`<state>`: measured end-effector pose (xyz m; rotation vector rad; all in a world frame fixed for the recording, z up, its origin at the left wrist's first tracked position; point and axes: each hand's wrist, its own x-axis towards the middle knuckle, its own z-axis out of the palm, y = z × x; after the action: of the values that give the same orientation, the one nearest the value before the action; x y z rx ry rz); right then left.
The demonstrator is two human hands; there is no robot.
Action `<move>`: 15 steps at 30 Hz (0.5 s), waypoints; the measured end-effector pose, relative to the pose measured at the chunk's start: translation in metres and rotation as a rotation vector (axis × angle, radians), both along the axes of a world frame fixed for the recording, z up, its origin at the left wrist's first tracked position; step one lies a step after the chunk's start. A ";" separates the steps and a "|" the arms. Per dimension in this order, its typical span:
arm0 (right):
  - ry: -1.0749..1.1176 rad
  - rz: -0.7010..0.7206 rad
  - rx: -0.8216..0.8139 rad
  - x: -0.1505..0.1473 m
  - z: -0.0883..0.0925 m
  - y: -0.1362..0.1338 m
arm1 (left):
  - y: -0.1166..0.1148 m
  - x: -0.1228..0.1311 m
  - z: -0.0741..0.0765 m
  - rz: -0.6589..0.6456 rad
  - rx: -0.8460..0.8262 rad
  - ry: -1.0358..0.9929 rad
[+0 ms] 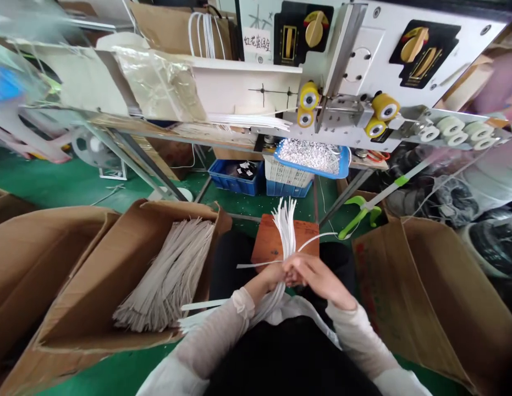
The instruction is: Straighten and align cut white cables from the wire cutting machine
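Note:
A bundle of white wires point(287, 234) stands up from my lap, its loose ends fanned out at the top. My left hand point(275, 274) is closed around the bundle, partly covered by the other hand. Across it lies my right hand point(311, 270), fingers bent and pinched at a single white wire point(319, 236) that crosses the bundle and sticks out on both sides. Exactly how this wire passes around the bundle is hidden by the fingers. The lower wires trail over my lap under my left forearm. Behind the bundle is a reddish-brown wooden box point(266, 239).
On the left, a cardboard box point(94, 275) holds many cut white wires point(169, 275). Another open cardboard box point(408, 291) is on the right. Ahead stands a wire-feeding machine point(354, 82) with yellow rollers; beneath it sits a blue tray point(344, 165) of small white scraps.

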<state>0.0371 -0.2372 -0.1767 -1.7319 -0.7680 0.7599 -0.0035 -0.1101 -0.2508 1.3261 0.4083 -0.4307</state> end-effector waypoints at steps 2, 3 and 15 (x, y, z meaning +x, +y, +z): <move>0.192 -0.119 -0.104 0.018 -0.025 -0.020 | 0.012 0.002 -0.002 -0.078 -0.149 0.046; 0.254 -0.183 -0.106 0.025 -0.041 -0.025 | 0.016 0.003 -0.003 -0.097 -0.258 0.062; 0.803 0.258 0.159 0.044 -0.123 0.060 | 0.025 -0.003 -0.012 -0.152 -0.792 0.128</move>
<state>0.0811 -0.1768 -0.2994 -1.0453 -0.4677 1.4066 -0.0064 -0.0853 -0.2629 0.5598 0.2019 -0.7166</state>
